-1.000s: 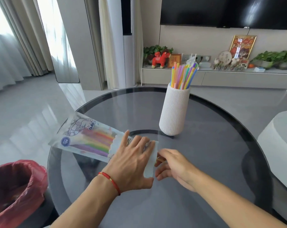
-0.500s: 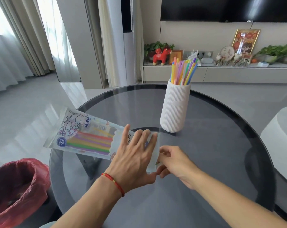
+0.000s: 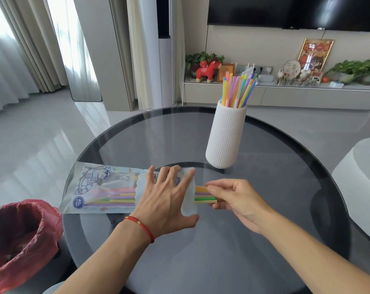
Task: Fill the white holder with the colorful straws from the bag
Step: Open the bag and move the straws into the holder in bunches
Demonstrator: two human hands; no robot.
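A clear plastic bag (image 3: 99, 187) with a cartoon print lies flat on the round glass table (image 3: 264, 209), with coloured straws inside. My left hand (image 3: 165, 200) presses flat on the bag's open end, fingers spread. My right hand (image 3: 233, 196) pinches a few straws (image 3: 203, 195) (orange, purple, green, yellow) that stick out of the bag's mouth. The white ribbed holder (image 3: 225, 134) stands upright behind my hands, with several colourful straws (image 3: 237, 91) in it.
A bin lined with a red bag (image 3: 18, 236) stands at the lower left beside the table. A white rounded seat (image 3: 362, 175) sits at the right. A TV shelf with ornaments and plants runs along the far wall.
My right hand has drawn away from the bag's mouth to the right, pulling a few straw ends out into view. My left hand stays pressed on the bag.
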